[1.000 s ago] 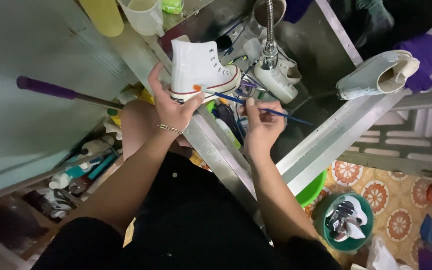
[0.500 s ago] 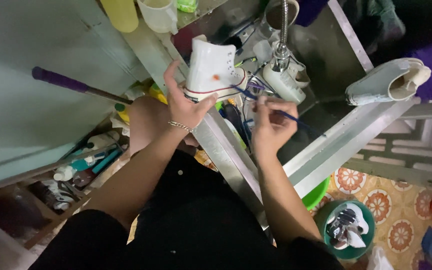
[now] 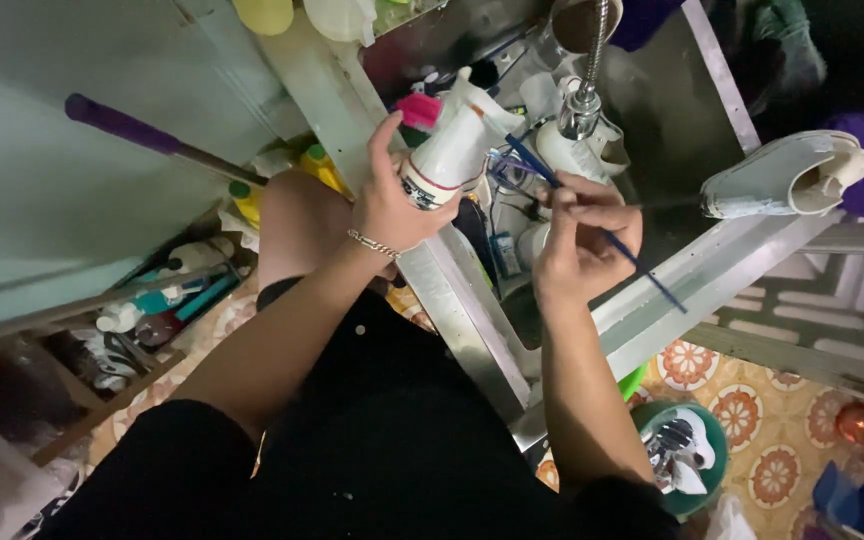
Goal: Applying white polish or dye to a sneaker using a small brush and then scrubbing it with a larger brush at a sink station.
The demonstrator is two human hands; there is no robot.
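Note:
My left hand grips a white high-top sneaker by its sole and heel, tilted so the toe points toward me, above the metal sink. My right hand pinches a thin blue-handled brush whose tip reaches the shoe's upper. A silver bracelet sits on my left wrist. A pink brush lies just behind the shoe.
A chrome tap stands over the sink with another white shoe under it. A third white sneaker rests on the sink's right rim. A purple-handled pole leans left. Bottles and clutter lie at left; a green bucket sits on the tiled floor.
My left hand has turned the sneaker from side-on to toe toward me. My right hand with the brush has stayed close to the shoe.

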